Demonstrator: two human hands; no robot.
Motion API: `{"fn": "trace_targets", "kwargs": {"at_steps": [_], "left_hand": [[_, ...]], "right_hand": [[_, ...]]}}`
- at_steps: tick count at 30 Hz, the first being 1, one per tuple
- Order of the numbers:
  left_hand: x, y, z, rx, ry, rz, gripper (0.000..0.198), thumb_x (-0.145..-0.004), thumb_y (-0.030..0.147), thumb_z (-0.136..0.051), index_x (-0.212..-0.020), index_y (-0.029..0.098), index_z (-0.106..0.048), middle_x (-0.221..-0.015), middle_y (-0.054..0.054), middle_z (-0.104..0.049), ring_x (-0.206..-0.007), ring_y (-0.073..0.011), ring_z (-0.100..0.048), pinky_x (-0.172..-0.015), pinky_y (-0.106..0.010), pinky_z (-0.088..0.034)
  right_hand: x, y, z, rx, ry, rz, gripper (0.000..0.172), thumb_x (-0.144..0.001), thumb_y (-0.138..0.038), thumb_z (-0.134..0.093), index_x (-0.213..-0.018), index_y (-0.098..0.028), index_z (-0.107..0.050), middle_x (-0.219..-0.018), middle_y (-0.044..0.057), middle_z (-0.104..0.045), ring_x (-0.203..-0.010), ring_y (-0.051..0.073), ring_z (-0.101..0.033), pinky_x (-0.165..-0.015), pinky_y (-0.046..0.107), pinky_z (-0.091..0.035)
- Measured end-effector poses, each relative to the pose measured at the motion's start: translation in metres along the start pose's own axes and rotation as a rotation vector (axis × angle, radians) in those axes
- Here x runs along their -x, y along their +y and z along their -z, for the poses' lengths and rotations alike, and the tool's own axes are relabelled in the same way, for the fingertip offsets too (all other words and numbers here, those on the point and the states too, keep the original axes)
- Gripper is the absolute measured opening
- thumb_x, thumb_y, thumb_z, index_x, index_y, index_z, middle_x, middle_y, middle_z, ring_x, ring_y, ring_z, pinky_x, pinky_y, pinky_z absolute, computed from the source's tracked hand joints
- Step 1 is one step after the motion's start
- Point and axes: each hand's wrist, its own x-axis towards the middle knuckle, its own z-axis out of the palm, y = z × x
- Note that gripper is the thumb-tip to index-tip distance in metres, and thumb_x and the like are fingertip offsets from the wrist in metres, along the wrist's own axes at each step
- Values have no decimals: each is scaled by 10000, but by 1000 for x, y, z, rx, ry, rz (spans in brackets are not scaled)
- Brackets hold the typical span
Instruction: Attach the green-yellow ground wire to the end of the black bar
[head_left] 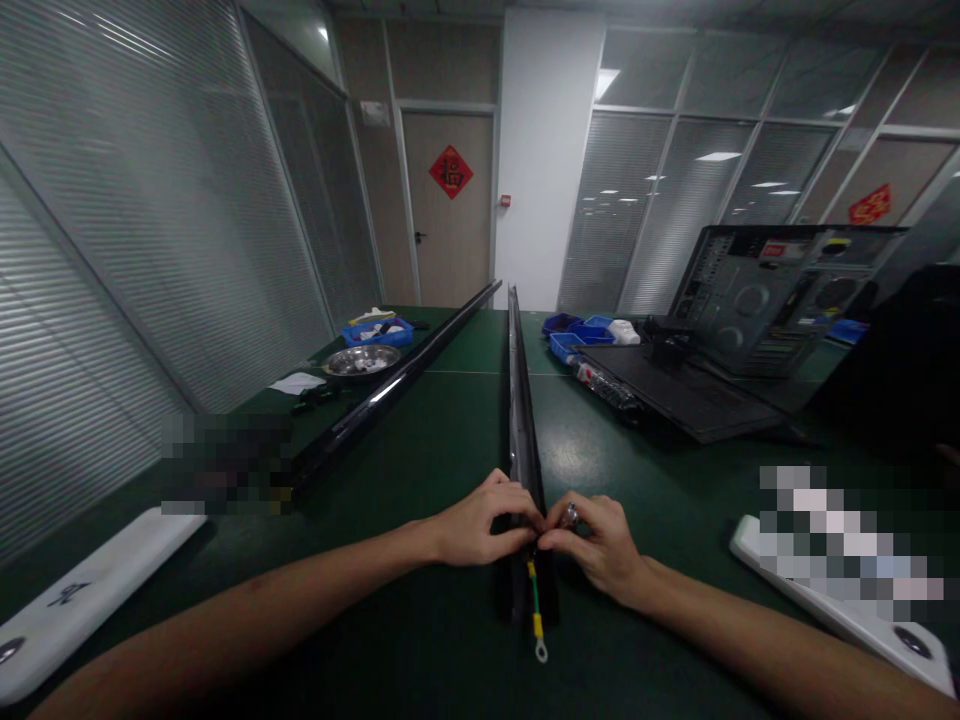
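My left hand [480, 522] and my right hand [602, 545] meet over the near part of a long dark rail [522, 410], which runs away from me along the green table. Both are closed, thumb and forefinger pinched together, with the fingertips nearly touching. Whatever small piece lies between them is hidden. Just below the fingertips, a short green ground wire [535, 597] with yellow crimp sleeves extends toward me, ending in a metal ring terminal [541, 652]. Its upper end disappears under the fingers. A ring sits on a finger of my right hand.
A second dark rail [397, 378] lies slantwise to the left, near a metal bowl [362, 362] and a blue tray [377, 333]. On the right are a plastic bottle [607, 388], a flat black panel [686, 395] and an open computer case [750, 300]. White devices [97, 605] flank my arms.
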Motion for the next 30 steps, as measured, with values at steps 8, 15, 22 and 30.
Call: {"fn": "trace_targets", "kwargs": {"at_steps": [8,15,22,30], "left_hand": [[0,0,0,-5,15,-6,109,-991,272,-593,-1030,205,-669,-1044,-27,-733,-1002,-200,-640,-982,-364,-336],[0,1,1,-25,7,-11,102,-987,266,-584,-997,198,-660,-1000,-22,-717,-988,-198,-635,-965,-363,-341],[-1,1,0,-28,12,-25,136,-992,299,-580,-953,188,-647,-992,-29,-712,-971,-198,-629,-947,-361,-341],[-1,1,0,-27,9,-16,150,-1003,321,-578,-977,195,-655,-1012,-28,-712,-989,-201,-630,-960,-361,-335]], "right_hand": [[0,1,-1,-25,5,13,422,-948,-547,-716,-752,-173,-697,-571,-10,-686,-453,110,-603,-482,208,-436],[0,-2,-1,-50,-37,58,390,-990,-510,-679,-784,-179,-674,-600,-17,-678,-463,103,-577,-501,215,-419],[-1,-3,0,-21,-63,75,385,-1036,-485,-615,-804,-179,-650,-614,-26,-630,-487,100,-558,-528,212,-421],[0,0,0,0,-56,55,369,-1033,-471,-623,-807,-180,-647,-615,-30,-601,-490,105,-543,-530,217,-417]]}}
